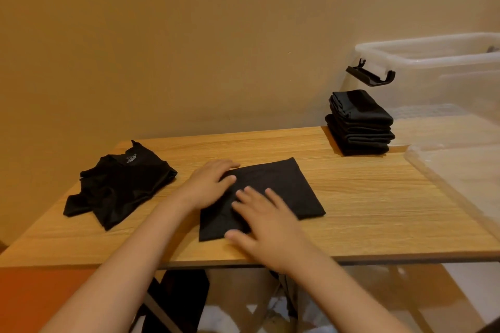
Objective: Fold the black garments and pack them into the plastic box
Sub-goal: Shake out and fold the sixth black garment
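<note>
A black garment [286, 186], folded into a flat rectangle, lies in the middle of the wooden table [378, 203]. My left hand [211, 181] rests flat on its far left corner, fingers apart. My right hand [265, 222] lies flat on its near left part, fingers spread. Neither hand grips the cloth. An unfolded black shirt [119, 186] lies crumpled at the left of the table. A stack of folded black garments [359, 124] stands at the back right. The clear plastic box [443, 76] stands open at the far right.
A black latch [370, 76] hangs open on the box's left end. A clear lid [460, 170] lies at the table's right edge. A tan wall runs behind the table. Dark cloth [178, 300] and table legs show under the near edge.
</note>
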The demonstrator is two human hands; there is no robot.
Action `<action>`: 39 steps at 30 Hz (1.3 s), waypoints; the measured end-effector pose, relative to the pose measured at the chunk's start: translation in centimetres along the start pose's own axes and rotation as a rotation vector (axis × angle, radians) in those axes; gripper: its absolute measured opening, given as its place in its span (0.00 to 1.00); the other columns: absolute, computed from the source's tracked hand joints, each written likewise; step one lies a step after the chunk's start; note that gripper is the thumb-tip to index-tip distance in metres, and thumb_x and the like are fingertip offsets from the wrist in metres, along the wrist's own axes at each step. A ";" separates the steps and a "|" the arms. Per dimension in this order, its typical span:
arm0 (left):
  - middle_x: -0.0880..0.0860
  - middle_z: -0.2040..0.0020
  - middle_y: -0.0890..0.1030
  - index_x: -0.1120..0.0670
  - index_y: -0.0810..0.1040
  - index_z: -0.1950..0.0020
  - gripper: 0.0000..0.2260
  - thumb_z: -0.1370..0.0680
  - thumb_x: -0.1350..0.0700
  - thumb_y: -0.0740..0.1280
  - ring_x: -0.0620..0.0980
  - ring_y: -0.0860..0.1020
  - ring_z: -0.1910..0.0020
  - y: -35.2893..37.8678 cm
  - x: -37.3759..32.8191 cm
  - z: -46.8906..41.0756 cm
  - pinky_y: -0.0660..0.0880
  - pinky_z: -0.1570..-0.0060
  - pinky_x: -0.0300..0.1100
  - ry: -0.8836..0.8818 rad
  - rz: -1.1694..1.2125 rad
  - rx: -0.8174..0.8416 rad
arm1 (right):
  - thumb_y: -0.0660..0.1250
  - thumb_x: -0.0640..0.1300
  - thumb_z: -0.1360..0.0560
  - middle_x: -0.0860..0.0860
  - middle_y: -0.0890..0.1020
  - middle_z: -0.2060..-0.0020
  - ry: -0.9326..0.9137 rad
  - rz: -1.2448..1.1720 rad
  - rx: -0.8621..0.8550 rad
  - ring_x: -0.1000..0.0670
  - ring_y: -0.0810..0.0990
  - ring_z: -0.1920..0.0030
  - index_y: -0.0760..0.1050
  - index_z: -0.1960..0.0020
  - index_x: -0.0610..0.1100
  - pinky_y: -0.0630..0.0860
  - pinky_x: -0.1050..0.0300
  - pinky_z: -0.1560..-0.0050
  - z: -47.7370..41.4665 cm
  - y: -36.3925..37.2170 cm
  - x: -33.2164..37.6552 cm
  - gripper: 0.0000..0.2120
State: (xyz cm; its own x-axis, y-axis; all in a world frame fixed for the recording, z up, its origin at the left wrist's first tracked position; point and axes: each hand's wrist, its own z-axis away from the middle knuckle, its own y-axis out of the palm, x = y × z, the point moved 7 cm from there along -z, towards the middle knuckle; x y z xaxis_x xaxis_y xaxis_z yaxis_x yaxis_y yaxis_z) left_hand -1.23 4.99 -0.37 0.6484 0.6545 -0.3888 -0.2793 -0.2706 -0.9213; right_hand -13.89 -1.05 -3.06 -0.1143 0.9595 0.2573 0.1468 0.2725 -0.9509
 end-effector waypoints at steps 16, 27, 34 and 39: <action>0.46 0.45 0.73 0.39 0.72 0.38 0.16 0.22 0.54 0.68 0.44 0.74 0.54 1.2 0.9 5.6 0.72 0.59 0.36 -0.110 0.251 0.126 | 0.74 0.47 0.32 0.64 0.70 0.32 -0.159 -0.100 -0.183 0.67 0.57 0.28 0.70 0.33 0.58 0.47 0.56 0.24 6.9 0.7 -3.3 0.29; 0.26 0.27 0.40 0.24 0.65 0.34 0.33 0.31 0.47 0.77 0.30 0.38 0.27 3.7 -0.2 12.5 0.49 0.30 0.44 0.192 0.271 0.198 | 0.61 0.54 0.24 0.66 0.76 0.38 -0.076 -0.315 -0.296 0.65 0.70 0.33 0.77 0.38 0.57 0.66 0.58 0.31 10.4 -0.9 -6.8 0.16; 0.38 0.23 0.58 0.31 0.60 0.27 0.46 0.33 0.65 0.76 0.40 0.52 0.23 5.2 0.7 12.7 0.60 0.31 0.48 0.394 -0.200 -0.139 | 0.58 0.67 0.26 0.68 0.77 0.40 0.048 -0.523 -0.289 0.65 0.73 0.37 0.77 0.40 0.62 0.74 0.57 0.38 10.8 -1.1 -7.3 0.20; 0.46 0.27 0.68 0.44 0.68 0.28 0.30 0.29 0.61 0.67 0.47 0.62 0.25 6.1 0.0 13.8 0.66 0.33 0.45 0.505 -0.175 -0.290 | 0.60 0.61 0.24 0.65 0.80 0.44 0.130 -0.678 -0.237 0.62 0.77 0.40 0.79 0.41 0.61 0.76 0.51 0.40 11.0 -1.3 -7.5 0.15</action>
State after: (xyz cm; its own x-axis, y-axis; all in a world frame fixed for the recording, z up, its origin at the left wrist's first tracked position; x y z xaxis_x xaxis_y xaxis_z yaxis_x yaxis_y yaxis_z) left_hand -12.68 13.14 -5.88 0.9430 0.3097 -0.1214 0.0201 -0.4174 -0.9085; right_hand -23.97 -9.41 -5.69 -0.1398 0.5710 0.8090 0.2958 0.8038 -0.5162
